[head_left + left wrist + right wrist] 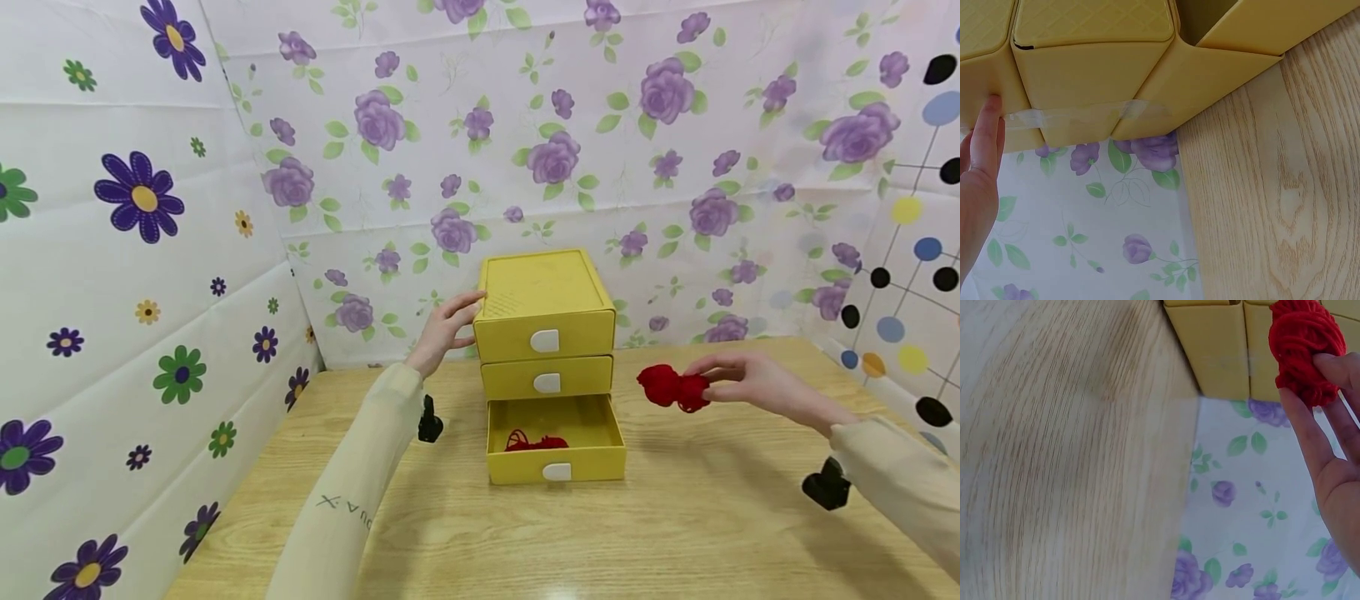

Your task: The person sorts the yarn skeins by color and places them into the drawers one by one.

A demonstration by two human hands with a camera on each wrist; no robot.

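A yellow drawer cabinet (543, 333) with white pull tabs stands on the table. Its bottom drawer (525, 467) is pulled out, and some red yarn (551, 443) lies inside, partly hidden by the drawer front. My left hand (444, 332) touches the cabinet's upper left side with extended fingers; in the left wrist view a fingertip (994, 103) presses the yellow side wall. To the right of the cabinet, my right hand (757, 383) pinches a bundle of red yarn (663, 386) above the table. The right wrist view shows this yarn (1304, 344) between thumb and fingers.
The wooden table (675, 533) extends in front and to both sides of the cabinet. A rose-patterned cloth (465, 150) hangs close behind it. Patterned sheets also line the left side (97, 292) and right side (911, 250).
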